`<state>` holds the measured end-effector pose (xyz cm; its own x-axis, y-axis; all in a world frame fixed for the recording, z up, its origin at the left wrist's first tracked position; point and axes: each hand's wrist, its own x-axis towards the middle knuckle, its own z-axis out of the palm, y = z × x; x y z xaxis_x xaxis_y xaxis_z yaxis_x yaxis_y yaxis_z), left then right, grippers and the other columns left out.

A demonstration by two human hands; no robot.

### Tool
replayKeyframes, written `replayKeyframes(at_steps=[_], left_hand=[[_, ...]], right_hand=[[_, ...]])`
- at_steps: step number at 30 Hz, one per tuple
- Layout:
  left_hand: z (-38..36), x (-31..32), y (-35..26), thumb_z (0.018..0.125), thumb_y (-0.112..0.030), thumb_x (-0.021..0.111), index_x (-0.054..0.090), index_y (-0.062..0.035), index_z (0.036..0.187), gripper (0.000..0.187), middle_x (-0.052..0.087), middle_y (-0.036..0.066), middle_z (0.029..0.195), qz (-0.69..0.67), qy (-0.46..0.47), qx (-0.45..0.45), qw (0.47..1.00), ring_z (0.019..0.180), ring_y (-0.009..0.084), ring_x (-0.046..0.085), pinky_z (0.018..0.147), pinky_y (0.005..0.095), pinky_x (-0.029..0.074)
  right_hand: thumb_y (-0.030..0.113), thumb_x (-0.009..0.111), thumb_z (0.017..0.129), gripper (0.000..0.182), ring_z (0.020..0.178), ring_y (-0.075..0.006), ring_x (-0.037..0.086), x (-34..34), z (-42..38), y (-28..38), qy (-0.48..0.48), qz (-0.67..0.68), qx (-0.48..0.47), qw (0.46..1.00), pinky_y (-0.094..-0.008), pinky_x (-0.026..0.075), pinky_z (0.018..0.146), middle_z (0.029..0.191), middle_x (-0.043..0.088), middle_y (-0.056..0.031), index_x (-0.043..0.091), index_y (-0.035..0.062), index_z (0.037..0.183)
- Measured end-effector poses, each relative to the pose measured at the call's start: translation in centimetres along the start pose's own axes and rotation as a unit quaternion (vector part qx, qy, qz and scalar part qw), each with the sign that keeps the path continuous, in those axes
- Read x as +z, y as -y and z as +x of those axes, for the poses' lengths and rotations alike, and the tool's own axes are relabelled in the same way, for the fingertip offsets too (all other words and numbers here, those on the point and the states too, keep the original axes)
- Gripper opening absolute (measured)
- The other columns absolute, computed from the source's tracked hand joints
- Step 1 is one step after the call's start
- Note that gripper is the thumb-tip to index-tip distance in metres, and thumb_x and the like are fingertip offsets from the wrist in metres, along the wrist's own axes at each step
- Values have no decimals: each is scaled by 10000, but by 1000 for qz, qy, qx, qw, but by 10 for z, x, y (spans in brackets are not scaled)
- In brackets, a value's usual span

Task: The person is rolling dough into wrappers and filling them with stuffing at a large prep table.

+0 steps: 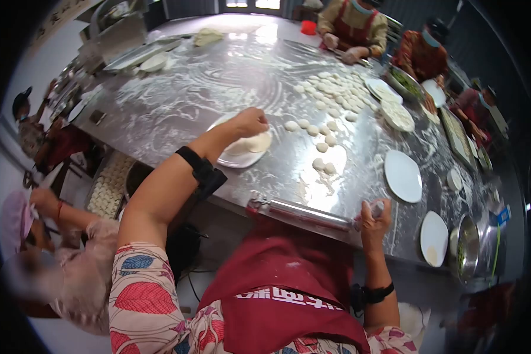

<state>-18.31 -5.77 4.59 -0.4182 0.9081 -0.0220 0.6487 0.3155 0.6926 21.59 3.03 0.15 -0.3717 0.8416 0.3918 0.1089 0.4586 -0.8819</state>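
My left hand (252, 122) reaches over a white plate (219, 125) with its fingers curled closed at the edge of a thin round dough wrapper (258, 143). More flat dough wrappers lie on that plate, partly hidden by my forearm. At the table's near edge, my right hand (376, 217) is wrapped round one handle of a metal rolling pin (307, 215). The pin's other end points left and nobody holds it. Several small dough balls (324, 167) lie on the floured steel table (265, 189) beyond the pin.
Many dough pieces (336, 91) cover the far right of the table. White oval plates (403, 176) and a metal bowl (468, 248) stand to my right. Co-workers (353, 29) work across the table. A tray of dumplings (109, 187) sits lower left, beside another person.
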Motion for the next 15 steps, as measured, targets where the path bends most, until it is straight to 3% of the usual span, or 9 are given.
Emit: replayKeyframes(at_steps=[2, 4, 5, 7, 10, 13, 15], left_hand=[[17, 41, -27, 796, -85, 625, 630, 27, 898, 152, 647, 102, 801, -15, 93, 31, 995, 660, 156, 606, 597, 295, 485], [27, 77, -52, 752, -124, 642, 642, 20, 867, 184, 656, 130, 796, 52, 125, 98, 986, 678, 198, 623, 620, 325, 495], [36, 96, -55, 727, -177, 662, 645, 6, 858, 226, 661, 148, 814, 113, 113, 138, 978, 750, 252, 636, 672, 349, 495], [41, 122, -69, 698, -229, 681, 644, -15, 867, 275, 657, 161, 856, 129, 116, 72, 982, 828, 296, 628, 723, 370, 489], [35, 143, -78, 670, -241, 709, 636, -26, 863, 298, 645, 164, 856, 163, 57, 65, 983, 829, 313, 619, 719, 387, 483], [26, 141, -96, 651, -236, 717, 624, -55, 1018, 420, 632, 187, 945, 203, 50, 21, 978, 952, 316, 607, 785, 384, 494], [29, 145, -79, 628, -229, 753, 616, -22, 909, 374, 624, 167, 848, 160, 13, 62, 985, 840, 305, 613, 712, 376, 485]], right_hand=[[50, 625, 844, 193, 495, -99, 545, 1, 2, 2, -2, -28, -21, 999, -238, 427, 443, 602, 522, -40, 435, 53, 873], [56, 632, 840, 198, 497, -102, 552, -1, 3, -3, 7, -5, -7, 1000, -239, 431, 445, 595, 526, -40, 436, 53, 868], [59, 635, 838, 200, 497, -103, 555, -1, 4, -4, 14, 9, -1, 1000, -239, 433, 447, 592, 528, -40, 437, 53, 866], [62, 638, 834, 198, 498, -104, 561, 0, 3, -4, 14, 16, 0, 1000, -240, 436, 446, 579, 535, -36, 441, 55, 857], [68, 645, 827, 202, 490, -99, 558, -2, 2, -9, 4, 19, 4, 1000, -241, 432, 442, 574, 545, -37, 445, 53, 851], [76, 650, 823, 210, 483, -97, 554, -2, 2, -4, 7, 23, 7, 1000, -243, 427, 439, 574, 545, -38, 444, 52, 853], [86, 661, 816, 215, 499, -95, 548, -5, 1, -3, 3, 11, 7, 1000, -240, 421, 455, 577, 546, -39, 449, 53, 833]])
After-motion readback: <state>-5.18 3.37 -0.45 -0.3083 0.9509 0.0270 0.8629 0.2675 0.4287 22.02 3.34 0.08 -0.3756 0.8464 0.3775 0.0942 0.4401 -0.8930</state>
